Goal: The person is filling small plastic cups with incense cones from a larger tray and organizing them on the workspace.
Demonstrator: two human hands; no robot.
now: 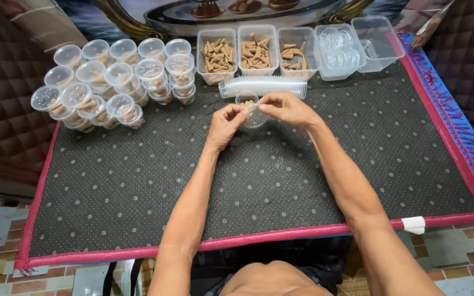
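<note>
My left hand point(225, 124) and my right hand point(288, 109) meet over the far middle of a dark dotted mat point(248, 181). Between their fingertips they pinch a small clear round lid point(255, 116). Just beyond the fingers stands a small clear cup point(246, 100) with brown cone pieces inside. A stack of empty clear cups point(264, 86) lies on its side right behind it.
Several lidded cups with cones point(111, 77) are stacked at the far left. Three rectangular tubs of brown cones point(257, 52) line the back edge, then a tub of clear lids point(338, 49) and an empty tub point(378, 37). Tiled floor point(456, 246) lies beyond the mat's red border.
</note>
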